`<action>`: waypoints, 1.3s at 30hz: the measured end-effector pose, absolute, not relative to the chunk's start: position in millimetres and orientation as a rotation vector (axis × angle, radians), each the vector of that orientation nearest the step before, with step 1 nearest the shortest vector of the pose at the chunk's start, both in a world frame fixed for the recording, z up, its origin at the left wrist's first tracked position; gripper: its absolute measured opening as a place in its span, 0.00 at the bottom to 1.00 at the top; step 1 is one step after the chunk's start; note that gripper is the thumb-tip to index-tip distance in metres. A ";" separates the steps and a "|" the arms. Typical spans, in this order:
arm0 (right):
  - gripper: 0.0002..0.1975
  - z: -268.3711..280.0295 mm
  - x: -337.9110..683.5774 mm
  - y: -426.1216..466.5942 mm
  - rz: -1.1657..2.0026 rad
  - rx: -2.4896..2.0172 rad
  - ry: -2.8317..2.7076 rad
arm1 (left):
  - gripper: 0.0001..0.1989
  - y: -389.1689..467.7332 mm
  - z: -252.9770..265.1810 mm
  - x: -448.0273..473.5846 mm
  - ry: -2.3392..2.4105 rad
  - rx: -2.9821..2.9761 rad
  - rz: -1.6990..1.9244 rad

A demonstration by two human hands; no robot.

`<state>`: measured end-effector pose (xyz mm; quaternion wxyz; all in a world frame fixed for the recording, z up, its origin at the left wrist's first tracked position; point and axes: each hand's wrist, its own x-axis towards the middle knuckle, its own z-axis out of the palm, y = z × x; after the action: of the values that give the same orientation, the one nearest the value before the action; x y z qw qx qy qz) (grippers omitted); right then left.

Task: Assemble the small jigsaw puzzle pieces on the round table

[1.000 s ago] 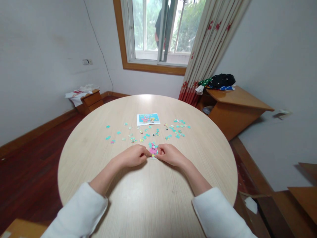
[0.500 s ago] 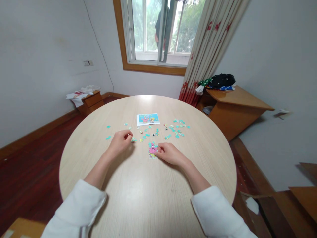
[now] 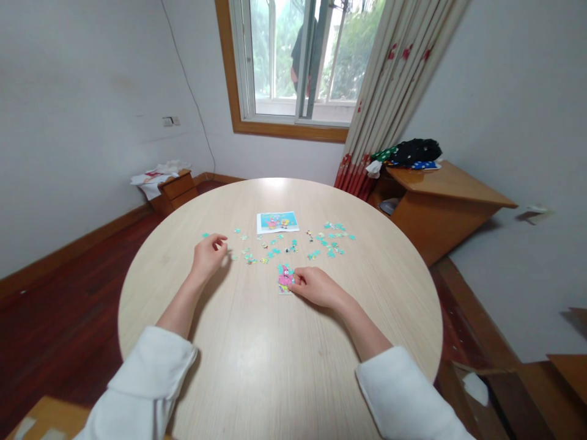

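Note:
A partly joined jigsaw puzzle (image 3: 285,280) with a pink starfish character lies flat near the middle of the table. At its right edge is my right hand (image 3: 316,285), fingers pinched on a puzzle piece that they mostly cover. My left hand (image 3: 210,255) hovers over the table to the left of the loose pieces, thumb and fingers curled but apart, with nothing visible in them. Several loose puzzle pieces (image 3: 251,259) lie just right of it. Farther back rests a printed picture sheet (image 3: 277,223) showing the starfish and a yellow figure.
More turquoise puzzle pieces (image 3: 331,238) are spread on the right of the round table (image 3: 257,360). Beyond its far edge are a window (image 3: 293,61) and a curtain (image 3: 385,79). A wooden cabinet (image 3: 454,189) with clothes on it stands at right, a small drawer unit (image 3: 178,189) at left.
My left hand has moved left, away from the loose pieces, and its fingers have parted. My right hand stays at the joined puzzle. The view has shifted slightly.

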<state>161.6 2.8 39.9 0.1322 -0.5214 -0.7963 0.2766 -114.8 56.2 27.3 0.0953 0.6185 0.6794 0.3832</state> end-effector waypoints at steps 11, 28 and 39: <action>0.11 34.8 162.2 5.6 0.787 -1.515 -2.346 | 0.11 57.4 16.4 -102.7 1.858 1.976 1.053; 0.11 38.3 161.8 4.4 0.778 -1.542 -2.354 | 0.11 56.4 20.0 -104.7 1.876 1.949 1.108; 0.12 39.7 160.9 3.4 0.765 -1.535 -2.356 | 0.11 54.9 21.7 -104.1 1.895 1.936 1.123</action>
<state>160.9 3.4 39.7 0.1136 -0.5235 -0.8032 0.2607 -104.1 54.9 21.7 0.1043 0.6567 0.6426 0.3807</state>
